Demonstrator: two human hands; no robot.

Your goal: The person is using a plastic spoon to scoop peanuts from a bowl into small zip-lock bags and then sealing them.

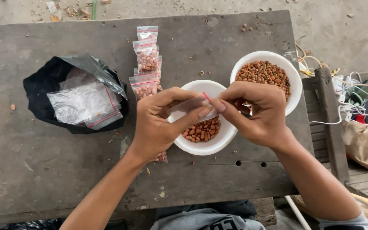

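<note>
My left hand [160, 121] and my right hand [256, 113] together pinch a small clear zip bag [194, 106] with a red strip, held over a white bowl [201, 147] of reddish peanuts. The fingertips meet at the bag's top edge. A second white bowl [292, 76] with mixed brown nuts sits just behind my right hand. Several filled small bags of peanuts [146, 59] lie in a row beyond my left hand, and one more filled bag [162, 157] shows under my left wrist.
A black plastic bag [43, 91] holding empty clear zip bags [84, 102] lies at the left of the worn wooden board [64, 170]. Cables and chargers [363, 98] and a brown pouch [363, 142] are at the right, past a wooden slat.
</note>
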